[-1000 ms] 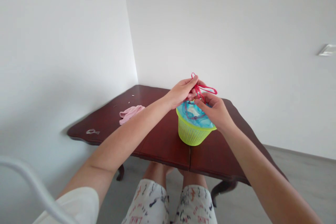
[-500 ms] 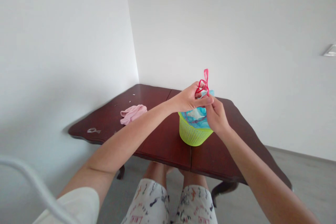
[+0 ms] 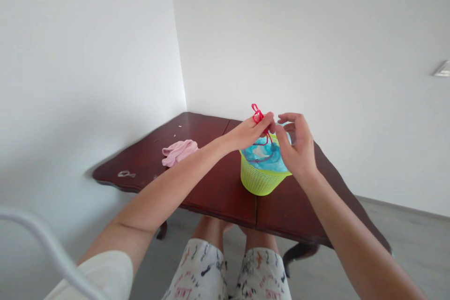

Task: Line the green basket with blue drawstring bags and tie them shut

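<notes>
A yellow-green mesh basket (image 3: 262,183) stands on the dark red wooden table (image 3: 221,192), lined with a blue plastic bag (image 3: 267,160). My left hand (image 3: 251,130) is over the basket's left side, its fingers closed on a red drawstring (image 3: 257,113) whose loops stick up above the fingers. One red strand hangs down to the bag. My right hand (image 3: 297,145) is over the basket's right side, fingers curved and apart, with nothing seen between them. A small gap separates the two hands.
A crumpled pink cloth (image 3: 179,152) lies on the table left of the basket. A small clear object (image 3: 125,174) is near the left edge, with tiny white scraps behind. White walls rise behind and to the left. A pale curved tube (image 3: 45,243) crosses the lower left.
My right hand has let go of the red drawstring, opened and moved slightly right. My left hand has shifted a little left with the red loops, which now sit lower and further left.
</notes>
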### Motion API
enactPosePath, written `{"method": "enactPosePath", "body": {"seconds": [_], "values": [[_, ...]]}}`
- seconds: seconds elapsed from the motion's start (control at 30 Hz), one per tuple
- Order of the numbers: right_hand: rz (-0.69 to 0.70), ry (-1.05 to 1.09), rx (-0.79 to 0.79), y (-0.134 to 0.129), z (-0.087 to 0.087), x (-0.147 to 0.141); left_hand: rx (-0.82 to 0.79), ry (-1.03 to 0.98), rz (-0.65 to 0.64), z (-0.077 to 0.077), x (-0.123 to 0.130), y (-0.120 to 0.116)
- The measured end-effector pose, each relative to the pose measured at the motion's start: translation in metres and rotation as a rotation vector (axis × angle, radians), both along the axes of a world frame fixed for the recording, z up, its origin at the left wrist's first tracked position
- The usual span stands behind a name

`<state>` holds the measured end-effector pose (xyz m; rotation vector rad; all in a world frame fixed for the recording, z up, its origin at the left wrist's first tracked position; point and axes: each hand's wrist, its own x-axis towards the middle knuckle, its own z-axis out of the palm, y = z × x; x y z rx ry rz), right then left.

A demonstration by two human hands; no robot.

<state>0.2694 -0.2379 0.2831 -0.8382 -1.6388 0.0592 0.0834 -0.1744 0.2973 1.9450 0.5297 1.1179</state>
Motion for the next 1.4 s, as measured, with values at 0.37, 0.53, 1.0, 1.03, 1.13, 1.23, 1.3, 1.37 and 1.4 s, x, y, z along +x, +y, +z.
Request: {"method": "enactPosePath", "body": {"seconds": [0.37,0.53,1.0,1.03,1.13,1.23,1.3,1.37,1.4], "values": [[0.527,0.182,-0.400,0.001,0.012,-0.008,-0.254,0.136,-0.147,0.006,-0.001,-0.027],[0.477,0.383,-0.322,0.007,0.007,-0.011,-0.245,0.129,-0.206,0.001,-0.001,-0.021],[0.180,0.168,-0.004,-0.022,0.003,-0.007,-0.661,-0.251,-0.176,0.006,-0.002,0.001],[0.153,0.069,0.008,-0.025,-0.001,-0.007,-0.666,-0.268,-0.187,0.007,-0.003,0.002],[0.057,-0.252,-0.020,-0.031,-0.012,-0.005,-0.619,-0.276,-0.198,0.009,-0.005,0.003],[0.016,-0.403,-0.044,-0.033,-0.018,0.000,-0.376,-0.200,-0.154,0.012,-0.011,-0.003],[-0.008,-0.349,0.014,-0.033,-0.015,0.002,-0.080,-0.074,-0.057,0.015,-0.016,-0.011],[-0.067,-0.236,0.103,-0.029,-0.010,0.003,0.258,0.111,0.063,0.019,-0.022,-0.019],[-0.081,-0.181,0.119,-0.024,-0.007,0.002,0.414,0.205,0.116,0.022,-0.025,-0.023]]}}
